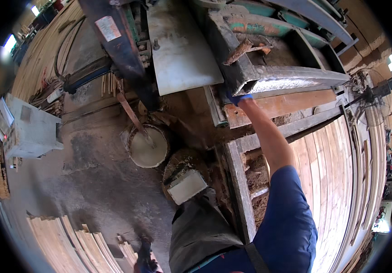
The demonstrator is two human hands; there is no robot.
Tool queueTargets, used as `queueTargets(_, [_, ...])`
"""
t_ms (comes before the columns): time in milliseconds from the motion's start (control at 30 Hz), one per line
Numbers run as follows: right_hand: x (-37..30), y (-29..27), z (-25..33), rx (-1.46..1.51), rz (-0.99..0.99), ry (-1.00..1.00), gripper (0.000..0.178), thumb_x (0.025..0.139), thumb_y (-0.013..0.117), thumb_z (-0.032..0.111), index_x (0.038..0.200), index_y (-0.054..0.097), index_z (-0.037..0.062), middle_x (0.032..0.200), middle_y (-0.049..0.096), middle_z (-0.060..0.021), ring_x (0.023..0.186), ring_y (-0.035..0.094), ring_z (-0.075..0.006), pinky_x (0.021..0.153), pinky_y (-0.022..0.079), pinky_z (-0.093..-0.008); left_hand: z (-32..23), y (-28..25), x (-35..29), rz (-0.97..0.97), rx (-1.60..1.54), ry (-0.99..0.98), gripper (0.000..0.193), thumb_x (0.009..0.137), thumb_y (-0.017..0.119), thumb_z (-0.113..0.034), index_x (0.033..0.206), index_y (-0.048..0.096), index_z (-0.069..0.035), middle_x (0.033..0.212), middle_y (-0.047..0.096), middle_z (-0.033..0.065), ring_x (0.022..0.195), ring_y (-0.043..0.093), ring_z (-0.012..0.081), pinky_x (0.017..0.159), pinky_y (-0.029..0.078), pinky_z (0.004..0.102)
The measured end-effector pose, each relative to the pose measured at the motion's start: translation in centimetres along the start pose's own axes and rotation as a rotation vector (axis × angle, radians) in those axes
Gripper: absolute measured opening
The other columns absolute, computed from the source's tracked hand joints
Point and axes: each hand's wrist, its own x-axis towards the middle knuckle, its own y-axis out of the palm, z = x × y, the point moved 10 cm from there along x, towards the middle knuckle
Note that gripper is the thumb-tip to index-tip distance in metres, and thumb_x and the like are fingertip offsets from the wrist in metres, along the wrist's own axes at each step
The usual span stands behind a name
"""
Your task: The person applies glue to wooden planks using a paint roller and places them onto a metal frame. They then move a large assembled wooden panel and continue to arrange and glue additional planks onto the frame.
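My right arm reaches forward in a blue sleeve, and my right hand (240, 98) wears a blue glove. It is at the open end of a worn metal beam (291, 78) on a machine frame, above a reddish-brown board (280, 108). The beam's end hides most of its fingers, so I cannot tell whether they grip anything. A piece of bark-like wood (238, 51) lies on the frame beyond the hand. My left hand does not show clearly anywhere; a blurred dark shape (145, 255) at the lower edge is too unclear to name.
A round bucket (148, 148) of pale liquid with a stick (131, 112) stands on the floor. Nearer is a crusted container with a pale rectangular opening (187, 187). A metal plate (182, 50) slopes ahead. Planks lie at right (325, 159) and lower left (64, 241); a grey cabinet (32, 127) stands left.
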Motion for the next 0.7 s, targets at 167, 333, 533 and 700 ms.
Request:
queueTargets(167, [0.8, 0.9, 0.6, 0.137, 0.059, -0.052, 0.043, 0.095, 0.043, 0.030, 0.127, 0.058, 0.0054, 0.133, 0.056, -0.0189, 0.124, 0.051, -0.0354, 0.107, 0.038, -0.0453, 3.1, -0.2, -4.6, -0.018, 0.171, -0.068, 0.032, 0.096, 0.050, -0.038, 0.116, 0.058, -0.014, 0.107, 0.067, 0.0140, 0.098, 0.066, 0.0303, 0.066, 0.054, 0.0466])
queueTargets(333, [-1.7, -2.5, 2.9, -0.102, -0.207, -0.109, 0.041, 0.094, 0.048, 0.032, 0.123, 0.060, 0.0046, 0.132, 0.057, -0.0180, 0.117, 0.058, -0.0290, 0.090, 0.051, -0.0485, -9.0, 8.7, -7.8, 0.294, 0.323, 0.200, 0.035, 0.097, 0.053, -0.036, 0.119, 0.057, -0.010, 0.107, 0.067, 0.0168, 0.092, 0.068, 0.0309, 0.062, 0.058, 0.0447])
queueTargets(533, [-11.0, -8.3, 7.2, -0.229, 0.365, 0.232, 0.028, 0.087, 0.054, 0.018, 0.112, 0.063, 0.0093, 0.106, 0.063, -0.0124, 0.099, 0.061, -0.0272, 0.073, 0.053, -0.0455, -21.6, 18.1, -13.2, 0.275, 0.467, 0.423, 0.035, 0.097, 0.057, -0.033, 0.122, 0.058, -0.008, 0.099, 0.069, 0.0133, 0.080, 0.066, 0.0230, 0.062, 0.053, 0.0351])
queueTargets(700, [-21.2, -11.4, 7.9, -0.096, 0.299, 0.413, 0.025, 0.088, 0.056, 0.022, 0.109, 0.063, 0.0091, 0.106, 0.061, -0.0148, 0.101, 0.060, -0.0326, 0.073, 0.053, -0.0480, -32.2, 25.0, -11.2, 0.553, 0.717, 0.722, 0.030, 0.096, 0.057, -0.028, 0.118, 0.061, -0.006, 0.098, 0.070, 0.0111, 0.080, 0.066, 0.0221, 0.066, 0.053, 0.0353])
